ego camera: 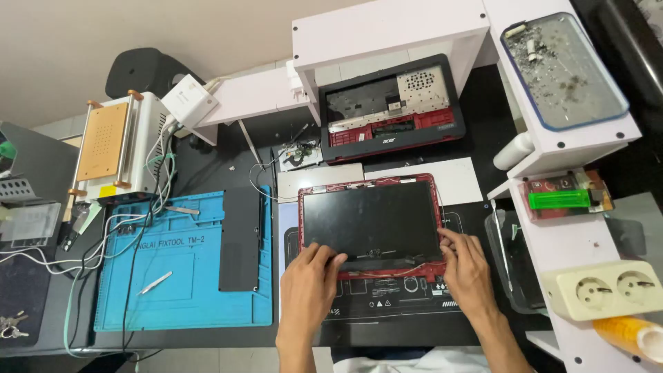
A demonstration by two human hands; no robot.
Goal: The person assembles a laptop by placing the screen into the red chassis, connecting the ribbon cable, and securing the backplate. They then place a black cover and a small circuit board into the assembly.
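Red-framed laptop screen panel (pixel 371 222): flat on tabletop (pixel 221 166), centre. Left hand (pixel 309 283) and right hand (pixel 466 266), fingertips pressing lower edge corners, nothing pinched. Step judged: seating or freeing the panel. Red keyboard shell (pixel 391 110) behind; blue mat (pixel 183 266) left.

A dark desk (pixel 228 166) fills the view, pushed against a plain beige wall (pixel 103 34). A white shelf unit (pixel 387 27) stands at the back, another white shelf (pixel 580 242) runs down the right. Even, soft indoor light.
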